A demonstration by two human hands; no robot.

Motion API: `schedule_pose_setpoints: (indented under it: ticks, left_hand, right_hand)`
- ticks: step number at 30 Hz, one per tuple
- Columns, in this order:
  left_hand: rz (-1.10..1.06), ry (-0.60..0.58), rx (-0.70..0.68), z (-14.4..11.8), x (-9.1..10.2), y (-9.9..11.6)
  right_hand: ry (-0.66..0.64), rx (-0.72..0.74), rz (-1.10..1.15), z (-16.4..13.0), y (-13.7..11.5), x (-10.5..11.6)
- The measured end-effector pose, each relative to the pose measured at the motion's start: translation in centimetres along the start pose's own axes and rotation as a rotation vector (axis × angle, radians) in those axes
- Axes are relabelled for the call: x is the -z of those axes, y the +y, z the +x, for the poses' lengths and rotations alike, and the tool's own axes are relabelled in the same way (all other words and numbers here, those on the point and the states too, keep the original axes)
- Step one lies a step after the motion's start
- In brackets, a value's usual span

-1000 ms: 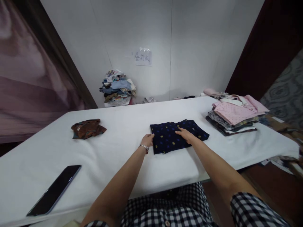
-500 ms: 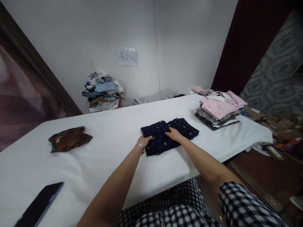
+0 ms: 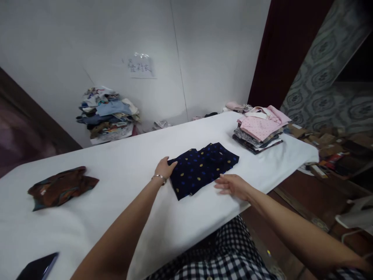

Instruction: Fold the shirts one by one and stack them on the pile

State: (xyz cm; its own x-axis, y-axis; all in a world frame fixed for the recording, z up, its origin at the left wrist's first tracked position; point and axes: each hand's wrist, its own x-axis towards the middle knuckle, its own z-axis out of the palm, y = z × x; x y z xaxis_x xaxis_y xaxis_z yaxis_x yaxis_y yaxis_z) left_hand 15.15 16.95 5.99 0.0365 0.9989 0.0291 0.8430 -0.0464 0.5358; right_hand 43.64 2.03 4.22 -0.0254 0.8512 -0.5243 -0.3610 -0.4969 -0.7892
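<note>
Navy dotted garment (image 3: 202,168), centre frame: folded into a compact rectangle, not yet stacked. Left hand (image 3: 164,168) lies flat, fingers together, on its left edge; right hand (image 3: 233,186) rests spread just beside its lower right edge. Folded pile (image 3: 258,131), upper right; brown garment (image 3: 60,186), left, still crumpled.

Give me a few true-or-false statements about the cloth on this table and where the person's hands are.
1. The left hand touches the left edge of the folded navy spotted garment. True.
2. The right hand lies flat on top of the pink shirt. False: it rests on the white table by the navy garment's near edge.
3. A stack of folded clothes with a pink shirt on top sits at the table's right end. True.
4. The brown crumpled cloth lies on top of the navy garment. False: it lies apart, far to the left.
5. A dark phone lies at the near left corner. True.
</note>
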Motion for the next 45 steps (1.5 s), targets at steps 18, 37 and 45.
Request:
schedule_pose_setpoints:
  ticks: [18,37,45]
  left_hand:
    - [0.128,-0.481,-0.181,11.3,-6.6,9.3]
    - [-0.098,-0.403,-0.003,10.7,-4.5,8.3]
    - [-0.130,-0.433,-0.045,10.7,-4.4,8.5]
  right_hand:
    - [-0.116,-0.081,0.159,3.6,1.2,-4.2]
    - [0.002,-0.041,0.465,2.1,1.3,-4.5]
    - [0.019,-0.118,0.369,4.1,1.3,-5.8]
